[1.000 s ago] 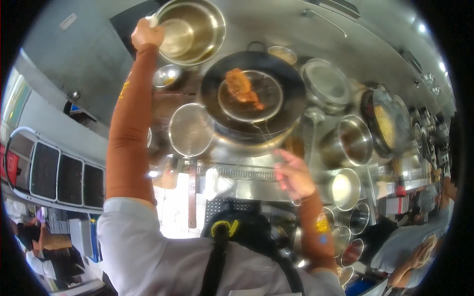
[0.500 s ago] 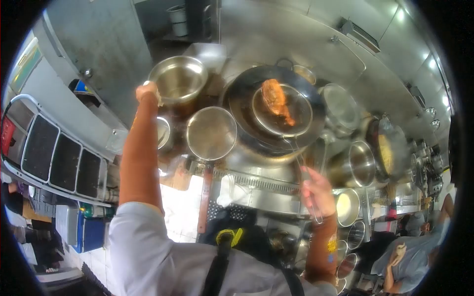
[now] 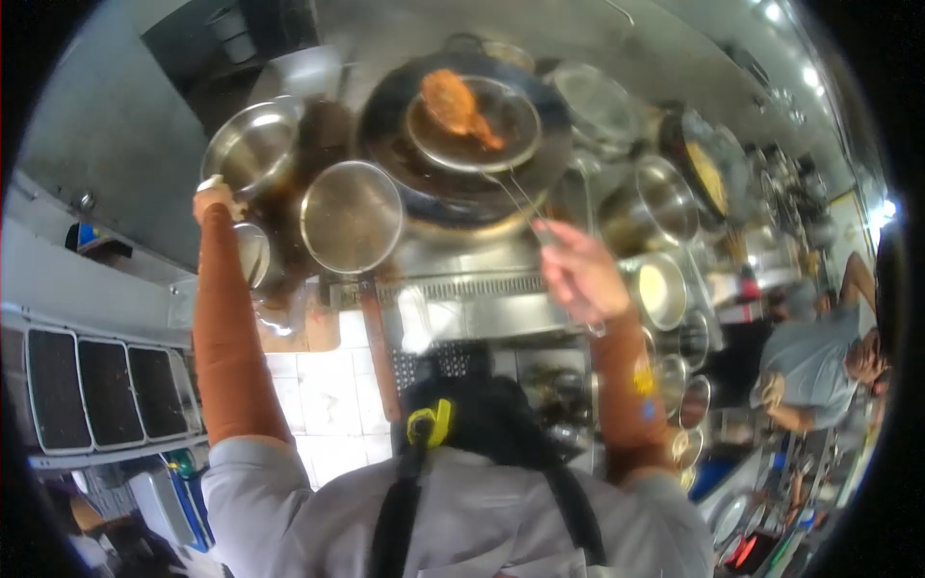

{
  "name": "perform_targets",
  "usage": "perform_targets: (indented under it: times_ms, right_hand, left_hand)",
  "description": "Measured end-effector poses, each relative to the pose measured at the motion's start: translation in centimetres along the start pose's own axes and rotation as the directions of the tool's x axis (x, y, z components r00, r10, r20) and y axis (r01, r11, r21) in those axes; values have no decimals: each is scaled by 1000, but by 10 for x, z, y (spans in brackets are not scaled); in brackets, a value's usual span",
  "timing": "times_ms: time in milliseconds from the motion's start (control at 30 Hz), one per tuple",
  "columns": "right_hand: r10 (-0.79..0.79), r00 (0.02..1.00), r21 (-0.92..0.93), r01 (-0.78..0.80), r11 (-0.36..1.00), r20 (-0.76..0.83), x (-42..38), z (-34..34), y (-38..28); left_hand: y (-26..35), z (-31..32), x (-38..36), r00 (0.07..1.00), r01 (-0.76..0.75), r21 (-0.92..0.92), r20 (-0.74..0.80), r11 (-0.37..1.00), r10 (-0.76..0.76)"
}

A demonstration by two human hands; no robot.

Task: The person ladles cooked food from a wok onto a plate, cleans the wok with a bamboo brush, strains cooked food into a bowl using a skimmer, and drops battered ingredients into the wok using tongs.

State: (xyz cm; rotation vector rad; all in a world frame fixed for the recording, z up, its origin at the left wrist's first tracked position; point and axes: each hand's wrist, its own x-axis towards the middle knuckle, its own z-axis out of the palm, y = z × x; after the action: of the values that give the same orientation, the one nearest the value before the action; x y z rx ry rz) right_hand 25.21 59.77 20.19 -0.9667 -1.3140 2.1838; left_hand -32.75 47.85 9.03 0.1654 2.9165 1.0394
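Observation:
My left hand [image 3: 218, 200] is closed with a white cloth on the near edge of a steel pot [image 3: 217, 154]. In my right hand [image 3: 583, 275] is the wire handle of a strainer [image 3: 525, 149], its round mesh basket over a dark wok [image 3: 385, 120]. A browned, orange piece of fried food [image 3: 450, 101], shaped somewhat like a chicken leg, lies in the basket toward its left side. Between the two hands rests a second round strainer [image 3: 352, 217] with a long brown handle pointing toward me. Just below the steel pot sits a small metal container [image 3: 252, 252] with a utensil in it.
Right of the wok stand a mesh basket [image 3: 595, 106], a tall steel pot [image 3: 665, 197] and a pan with yellow food [image 3: 708, 178]. A white cloth [image 3: 414, 318] hangs at the stove's front edge. Another person [image 3: 819, 361] is at the far right.
The whole view has shifted, so the stove appears higher and further left. My left hand still grips the pot, and my right hand still holds the strainer with the fried piece over the wok.

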Motion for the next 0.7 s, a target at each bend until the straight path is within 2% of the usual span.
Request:
perform_targets:
  times_ms: [67,133,200,267,300,333,400,467,500,533,567,667,700]
  right_hand:
    - [-20,1000,45,20,999,5,7,-5,7]
    - [-31,1000,72,31,997,0,6,-7,7]
    - [-38,999,106,34,994,30,3,-15,8]
    - [-48,998,115,43,992,44,-3,-26,8]
    - [-55,998,106,50,993,44,-7,-30,7]
    - [-62,997,92,57,994,51,-9,-36,6]
    - [-78,995,123,69,990,69,-12,-45,6]
    - [-65,995,143,54,988,75,-16,-51,1]
    - [-78,991,167,59,984,110,-19,-55,-1]
    - [-81,989,155,61,986,125,-20,-59,-4]
    - [-82,987,143,62,988,139,-22,-64,-6]
    - [-81,987,141,61,988,137,-37,-70,-11]
    - [-79,988,133,62,989,133,-42,-71,-13]
  left_hand:
    - [-21,11,22,996,89,-173,13,981,-89]
    - [-55,17,51,974,-63,100,-212,993,83]
    - [-93,10,82,956,-182,117,-209,976,204]
    - [-74,-46,14,989,-126,-174,53,977,137]
    - [-77,-60,-28,950,-173,-517,137,839,280]
    - [-77,-68,-70,888,-141,-795,161,591,430]
    - [-57,-75,-165,797,236,-883,415,406,438]
    - [-33,-64,-264,629,484,-807,589,337,507]
    - [-59,-32,-275,658,-41,-724,499,689,564]
    - [-60,0,-295,526,390,-738,669,551,524]
    - [-60,31,-315,370,754,-550,807,359,460]
    - [1,48,-396,232,709,-463,866,532,443]
    - [7,64,-403,219,467,-522,850,714,478]
